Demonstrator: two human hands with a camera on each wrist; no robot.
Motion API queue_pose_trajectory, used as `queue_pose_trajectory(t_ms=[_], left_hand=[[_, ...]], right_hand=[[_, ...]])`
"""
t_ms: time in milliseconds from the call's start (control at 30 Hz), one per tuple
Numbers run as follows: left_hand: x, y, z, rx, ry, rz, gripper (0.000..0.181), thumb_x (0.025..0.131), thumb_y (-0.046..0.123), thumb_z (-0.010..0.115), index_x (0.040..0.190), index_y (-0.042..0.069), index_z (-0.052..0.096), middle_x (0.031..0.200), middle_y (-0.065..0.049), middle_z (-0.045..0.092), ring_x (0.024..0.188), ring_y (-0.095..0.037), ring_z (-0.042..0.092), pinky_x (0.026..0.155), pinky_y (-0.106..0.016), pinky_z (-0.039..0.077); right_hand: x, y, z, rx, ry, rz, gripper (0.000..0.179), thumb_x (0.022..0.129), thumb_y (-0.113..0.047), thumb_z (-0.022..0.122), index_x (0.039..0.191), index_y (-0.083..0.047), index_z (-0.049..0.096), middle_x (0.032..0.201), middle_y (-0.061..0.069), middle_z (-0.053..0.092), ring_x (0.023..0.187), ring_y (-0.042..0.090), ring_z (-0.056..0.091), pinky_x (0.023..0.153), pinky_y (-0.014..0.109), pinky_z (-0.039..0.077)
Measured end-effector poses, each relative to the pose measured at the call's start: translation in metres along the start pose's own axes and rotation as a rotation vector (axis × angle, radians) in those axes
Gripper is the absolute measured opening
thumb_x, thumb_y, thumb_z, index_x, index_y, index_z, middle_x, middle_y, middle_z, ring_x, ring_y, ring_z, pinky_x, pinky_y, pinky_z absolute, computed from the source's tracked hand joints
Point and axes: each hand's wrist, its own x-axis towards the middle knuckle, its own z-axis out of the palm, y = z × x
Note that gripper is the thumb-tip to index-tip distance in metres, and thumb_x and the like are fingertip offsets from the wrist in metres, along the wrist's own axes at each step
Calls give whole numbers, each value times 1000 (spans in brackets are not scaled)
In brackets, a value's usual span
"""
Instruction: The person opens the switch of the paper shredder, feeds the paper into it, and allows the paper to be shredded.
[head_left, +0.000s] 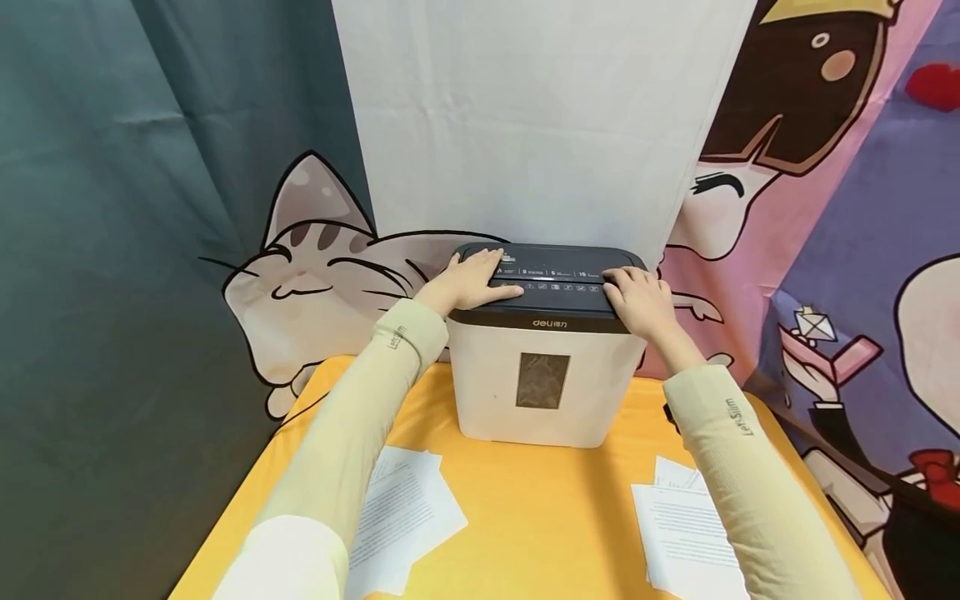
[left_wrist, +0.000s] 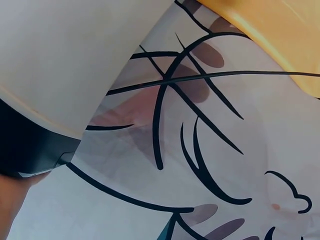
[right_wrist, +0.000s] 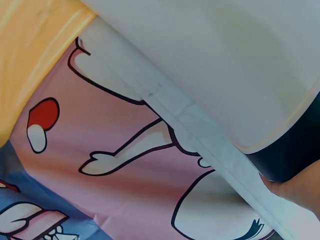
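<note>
A deli paper shredder [head_left: 483, 383] stands upright on the table, with a white bin, a small dark window [head_left: 542, 381] and a black top [head_left: 562, 310] marked with icons. My left hand [head_left: 471, 283] lies on the left end of that top, fingers and thumb extended. On the right end rests my right hand [head_left: 641, 302], its fingers slightly bent over the surface. Each wrist view shows the bin's side and dark rim upside down, with only part of the left hand [left_wrist: 11, 202] and the right hand [right_wrist: 297, 186] at the frame edge.
Printed sheets [head_left: 431, 508] lie at the table's left, partly under my left forearm. More printed sheets [head_left: 678, 525] lie at the right beside my right forearm. A yellow cloth [head_left: 532, 517] covers the table. Behind the shredder hangs a cartoon-printed curtain [head_left: 540, 125].
</note>
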Motion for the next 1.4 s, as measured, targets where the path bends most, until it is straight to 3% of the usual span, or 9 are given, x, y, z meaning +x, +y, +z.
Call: queue_pose_trajectory(t_ms=[300,467,600,767,900,1000,1200,1400], left_hand=[[-6,0,1,-25,52,16,89,87,70,39,152,16,11,159,-4,18,147,-21,10,117,-52,6],[-10,-1,1,13,144,47,81,91,64,39,152,17,16,156,-5,26,144,-24,21,115,-49,19],[-15,2,-1,48,213,4,74,94,60,37,151,16,21,152,-7,32,140,-27,30,110,-49,28],[-18,7,-2,96,265,-88,65,97,54,35,148,15,29,148,-9,35,138,-29,30,107,-50,30],[-20,8,1,108,309,-104,57,98,48,38,144,14,36,145,-9,40,136,-29,32,105,-49,32],[-23,9,0,96,348,-104,53,98,43,41,142,14,40,142,-9,45,132,-29,37,103,-48,35],[-30,9,0,77,380,-85,47,98,38,45,138,14,45,136,-8,51,125,-29,46,99,-47,40],[-35,10,5,39,455,-41,42,97,33,47,134,13,51,131,-8,56,122,-28,51,96,-46,43]], right_hand=[[-2,-1,0,9,17,4,44,103,-28,27,140,-7,41,145,23,33,135,43,25,106,59,19],[0,-3,0,23,20,6,44,103,-27,28,139,-7,42,145,23,34,135,43,26,106,60,19],[2,-4,0,26,38,2,43,102,-26,28,138,-7,44,144,23,35,134,43,27,105,60,20],[3,-2,1,76,102,2,40,100,-22,33,132,-4,50,140,24,42,130,45,33,105,61,22],[1,2,4,115,132,1,38,98,-21,38,129,-4,53,137,24,45,129,44,36,105,61,22],[1,2,5,101,162,-16,36,97,-19,40,126,-3,56,133,24,50,124,44,41,103,60,27],[-1,-3,6,-56,252,-74,30,97,-15,42,114,1,61,113,24,62,102,44,55,87,57,43],[-7,-2,7,40,331,-108,25,96,-9,44,108,4,62,106,25,62,97,42,55,87,54,44]])
